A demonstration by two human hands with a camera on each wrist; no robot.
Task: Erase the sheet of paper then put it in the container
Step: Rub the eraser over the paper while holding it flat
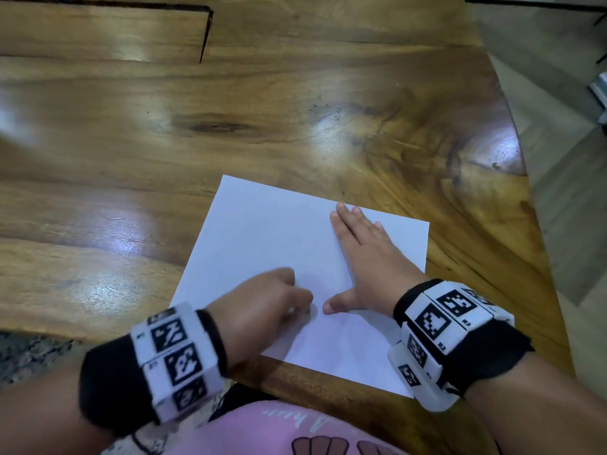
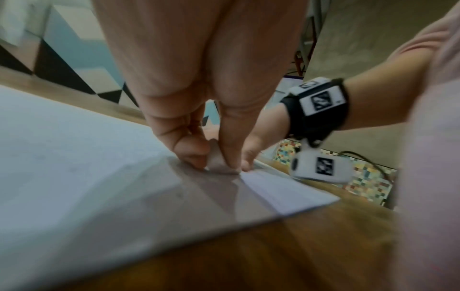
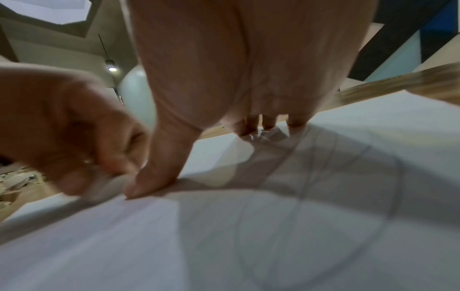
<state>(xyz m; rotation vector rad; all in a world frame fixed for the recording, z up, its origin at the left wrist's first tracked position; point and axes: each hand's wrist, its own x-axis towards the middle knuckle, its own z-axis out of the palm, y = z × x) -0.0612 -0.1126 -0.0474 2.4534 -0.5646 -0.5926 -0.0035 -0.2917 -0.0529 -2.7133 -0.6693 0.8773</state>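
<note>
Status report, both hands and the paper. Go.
Left hand pinching eraser down on sheet of paper. Right hand flat, pinning sheet. Faint pencil lines remain. No container in view.

Soft overhead glare patches on the glossy brown wooden table (image 1: 295,126) beyond the hands, wrist views dim, motion-blurred, edges bowed, grey hand shadows crossing the white paper sheet (image 3: 248,236).

I seem to be sitting indoors at home, at a glossy, knotty brown wooden tabletop (image 1: 295,126) with a curved right edge. A wall of black, white and pale blue triangles (image 2: 74,65), a colourful mosaic-tiled strip (image 2: 368,177) and a lit hanging ceiling lamp (image 3: 111,67) suggest a living space.
</note>
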